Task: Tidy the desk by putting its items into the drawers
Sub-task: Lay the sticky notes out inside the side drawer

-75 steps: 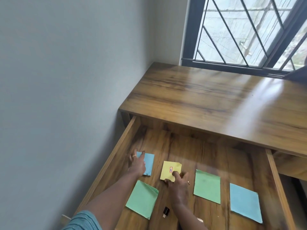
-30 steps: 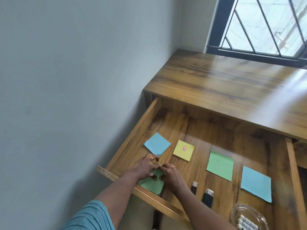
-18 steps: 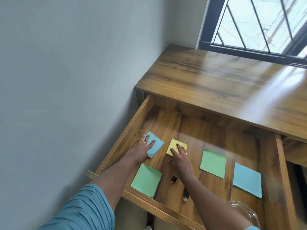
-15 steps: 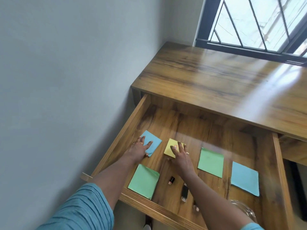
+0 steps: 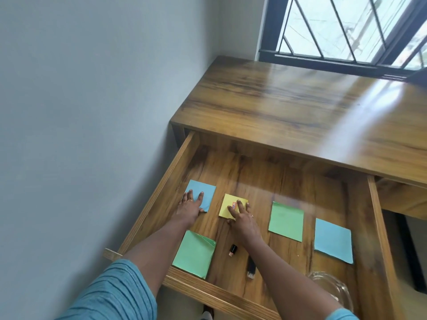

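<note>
A wide wooden drawer [image 5: 180, 158] stands pulled out below the desk top [image 5: 300, 107]. Paper pads lie flat on its floor. My left hand [image 5: 190, 206] rests with straight fingers on the blue pad [image 5: 205, 190] at the drawer's left. My right hand [image 5: 242, 219] presses flat on the yellow pad [image 5: 231, 202] beside it. A green pad [image 5: 194, 254] lies nearer the front. Further right lie another green pad [image 5: 286, 221] and a second blue pad [image 5: 333, 240].
Two small dark stick-shaped items lie near the drawer's front: one with a copper end [image 5: 233, 249] and a longer one [image 5: 251, 269]. A clear glass dish [image 5: 332, 287] sits at the front right. A grey wall runs close on the left; a barred window [image 5: 346, 26] is behind the desk.
Earlier both hands set down the near green pad at the drawer's front. They then moved back to the blue and yellow pads, which now lie squarer to the drawer.
</note>
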`<state>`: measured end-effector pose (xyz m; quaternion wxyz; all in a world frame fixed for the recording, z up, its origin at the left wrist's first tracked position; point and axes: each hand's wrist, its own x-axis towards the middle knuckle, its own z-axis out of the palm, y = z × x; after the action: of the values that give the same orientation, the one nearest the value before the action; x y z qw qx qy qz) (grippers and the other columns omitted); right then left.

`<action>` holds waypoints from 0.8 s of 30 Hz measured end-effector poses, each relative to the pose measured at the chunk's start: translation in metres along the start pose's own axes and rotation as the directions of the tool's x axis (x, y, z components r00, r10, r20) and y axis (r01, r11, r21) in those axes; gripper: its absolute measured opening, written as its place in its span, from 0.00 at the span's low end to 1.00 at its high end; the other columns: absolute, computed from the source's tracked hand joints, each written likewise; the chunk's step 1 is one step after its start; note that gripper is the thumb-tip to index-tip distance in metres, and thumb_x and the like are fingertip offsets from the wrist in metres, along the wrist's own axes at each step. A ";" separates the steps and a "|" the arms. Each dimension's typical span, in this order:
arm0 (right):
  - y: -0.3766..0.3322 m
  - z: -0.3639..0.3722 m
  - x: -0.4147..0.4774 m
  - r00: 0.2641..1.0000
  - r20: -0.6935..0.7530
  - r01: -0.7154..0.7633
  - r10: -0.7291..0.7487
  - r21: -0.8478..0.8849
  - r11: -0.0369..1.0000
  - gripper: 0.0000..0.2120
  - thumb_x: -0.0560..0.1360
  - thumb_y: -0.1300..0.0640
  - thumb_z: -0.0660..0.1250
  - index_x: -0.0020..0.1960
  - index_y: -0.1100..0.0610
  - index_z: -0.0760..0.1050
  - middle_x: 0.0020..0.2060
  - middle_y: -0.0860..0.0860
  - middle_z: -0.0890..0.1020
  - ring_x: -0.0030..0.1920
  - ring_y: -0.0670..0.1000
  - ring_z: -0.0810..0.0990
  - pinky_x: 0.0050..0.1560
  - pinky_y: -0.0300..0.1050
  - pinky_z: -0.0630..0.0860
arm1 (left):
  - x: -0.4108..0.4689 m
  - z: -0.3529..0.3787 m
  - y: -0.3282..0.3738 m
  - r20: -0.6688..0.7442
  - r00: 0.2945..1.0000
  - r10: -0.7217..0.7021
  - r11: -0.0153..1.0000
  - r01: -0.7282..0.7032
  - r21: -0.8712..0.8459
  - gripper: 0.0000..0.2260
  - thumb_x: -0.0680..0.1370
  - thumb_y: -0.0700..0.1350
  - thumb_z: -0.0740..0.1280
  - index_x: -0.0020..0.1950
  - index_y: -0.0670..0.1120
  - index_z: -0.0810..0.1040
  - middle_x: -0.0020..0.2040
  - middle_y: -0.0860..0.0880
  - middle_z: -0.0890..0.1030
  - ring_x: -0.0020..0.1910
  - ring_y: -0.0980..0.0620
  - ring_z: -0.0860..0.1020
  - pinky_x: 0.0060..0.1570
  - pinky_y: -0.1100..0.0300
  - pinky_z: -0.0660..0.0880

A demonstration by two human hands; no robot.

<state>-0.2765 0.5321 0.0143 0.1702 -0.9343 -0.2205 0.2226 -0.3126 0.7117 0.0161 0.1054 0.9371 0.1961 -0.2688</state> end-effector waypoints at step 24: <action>0.030 -0.004 -0.136 0.973 -0.202 -0.091 0.111 0.105 0.990 0.25 0.82 0.53 0.53 0.76 0.59 0.52 0.77 0.52 0.53 0.77 0.52 0.47 0.75 0.48 0.51 | -0.152 0.024 0.035 -0.176 0.939 0.296 0.939 -0.320 -0.128 0.16 0.81 0.47 0.59 0.67 0.46 0.75 0.61 0.48 0.80 0.57 0.51 0.79 0.55 0.60 0.76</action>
<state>-0.3741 0.4395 0.0517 0.2249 -0.9532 -0.1431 0.1427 -0.4277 0.6253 0.0823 0.2033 0.9631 0.0745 -0.1597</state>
